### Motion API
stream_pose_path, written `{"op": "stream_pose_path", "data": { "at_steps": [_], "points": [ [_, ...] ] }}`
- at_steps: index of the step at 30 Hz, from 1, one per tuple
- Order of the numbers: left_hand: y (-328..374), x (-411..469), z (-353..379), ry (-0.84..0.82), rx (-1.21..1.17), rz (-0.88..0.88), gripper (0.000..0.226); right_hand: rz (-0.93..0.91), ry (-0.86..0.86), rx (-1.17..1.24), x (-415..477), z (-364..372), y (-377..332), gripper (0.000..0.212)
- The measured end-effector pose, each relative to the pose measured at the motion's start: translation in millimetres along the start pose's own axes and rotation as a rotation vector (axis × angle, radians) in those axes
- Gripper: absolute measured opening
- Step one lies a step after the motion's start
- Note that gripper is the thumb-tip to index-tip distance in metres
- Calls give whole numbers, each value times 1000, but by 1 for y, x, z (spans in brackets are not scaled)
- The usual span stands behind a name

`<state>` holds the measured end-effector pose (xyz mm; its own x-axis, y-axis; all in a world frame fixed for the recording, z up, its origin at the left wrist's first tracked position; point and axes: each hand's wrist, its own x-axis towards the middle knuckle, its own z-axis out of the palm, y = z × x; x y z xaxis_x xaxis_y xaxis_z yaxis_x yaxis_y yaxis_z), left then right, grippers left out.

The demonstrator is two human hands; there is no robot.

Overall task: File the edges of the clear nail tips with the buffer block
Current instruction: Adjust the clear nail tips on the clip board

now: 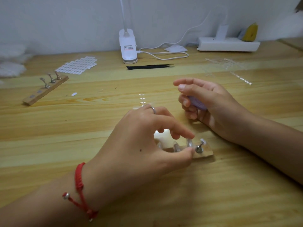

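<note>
Our left hand (144, 145) pinches a clear nail tip (189, 143) between narrow fingers (180, 131); our right hand (213, 104) curls round the buffer block (197, 102); bare counter (98, 120) ahead.

Lamp (128, 46), tweezers (149, 67) and power strip (227, 44) on table (65, 128).

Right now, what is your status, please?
Left hand pinches clear nail tip on wooden stand. Right hand holds purple buffer block, apart. Nothing between them.
</note>
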<state>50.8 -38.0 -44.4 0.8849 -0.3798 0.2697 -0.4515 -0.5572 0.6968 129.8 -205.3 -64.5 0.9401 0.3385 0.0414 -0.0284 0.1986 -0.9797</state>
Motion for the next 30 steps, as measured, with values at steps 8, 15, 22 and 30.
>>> {"op": "stream_pose_path", "data": {
  "at_steps": [8,15,22,30],
  "points": [
    [-1,0,1,-24,-1,-18,18,-6,-12,-22,0,-2,1,10],
    [2,-1,1,-2,81,-29,21,-11,-1,-50,-4,4,-2,19],
    [9,-3,-8,-5,136,-7,40,-133,84,-248,-5,-6,-35,15],
    [-44,36,-60,310,-91,-201,7,-90,-98,-937,-5,-18,-43,18]
  ]
}}
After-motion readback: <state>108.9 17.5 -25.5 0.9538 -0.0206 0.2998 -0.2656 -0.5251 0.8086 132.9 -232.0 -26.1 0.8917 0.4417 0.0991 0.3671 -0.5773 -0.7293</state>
